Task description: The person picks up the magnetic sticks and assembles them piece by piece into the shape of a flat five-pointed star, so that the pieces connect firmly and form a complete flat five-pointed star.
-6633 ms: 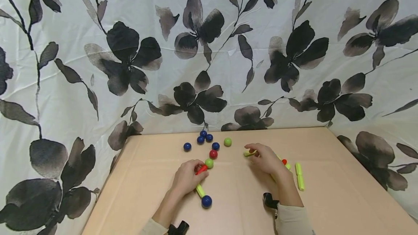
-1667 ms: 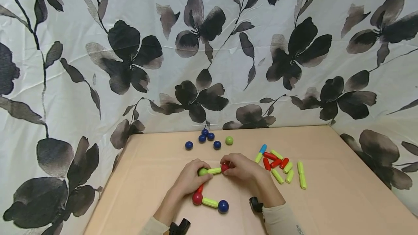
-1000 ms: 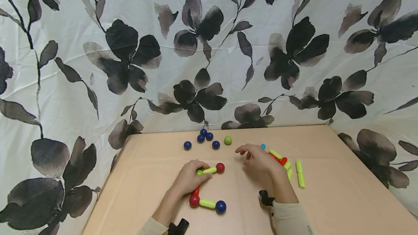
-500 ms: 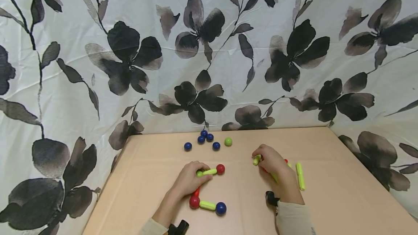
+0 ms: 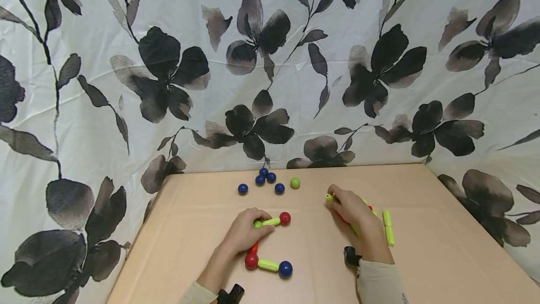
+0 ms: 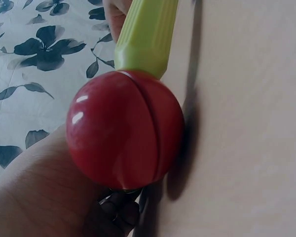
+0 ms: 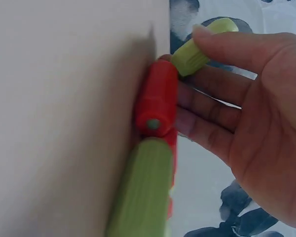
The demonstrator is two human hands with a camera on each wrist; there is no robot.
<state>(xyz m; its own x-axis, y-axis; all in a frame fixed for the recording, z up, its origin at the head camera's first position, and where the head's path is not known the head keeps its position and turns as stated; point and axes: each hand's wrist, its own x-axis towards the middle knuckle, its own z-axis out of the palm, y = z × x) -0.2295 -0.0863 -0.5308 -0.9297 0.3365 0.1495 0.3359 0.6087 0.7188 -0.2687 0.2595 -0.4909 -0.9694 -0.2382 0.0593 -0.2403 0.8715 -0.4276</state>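
My left hand (image 5: pixel 248 230) grips a chain of magnetic building pieces at its green ball (image 5: pixel 258 224), mostly covered by the fingers. From that ball a yellow-green rod (image 5: pixel 271 222) runs to a red ball (image 5: pixel 285 218), seen large in the left wrist view. Below the hand, a red rod (image 5: pixel 253 248) meets a second red ball (image 5: pixel 251 261), then another yellow-green rod (image 5: pixel 268 265) and a blue ball (image 5: pixel 285 269). My right hand (image 5: pixel 354 209) pinches a short yellow-green magnetic rod (image 7: pixel 190 55) between thumb and fingers, over loose red rods (image 7: pixel 158 94).
Several loose blue balls (image 5: pixel 260 180) and one green ball (image 5: pixel 295 183) lie near the table's back edge. Two yellow-green rods (image 5: pixel 388 228) lie end to end right of the right hand. The hand partly hides the rod pile. A flowered cloth (image 5: pixel 270 69) hangs behind the table (image 5: pixel 438 257).
My right hand has left the upper red ball, moved right to the pile and picked up a yellow-green rod, which has since been tilted. The left hand stays at the green ball.
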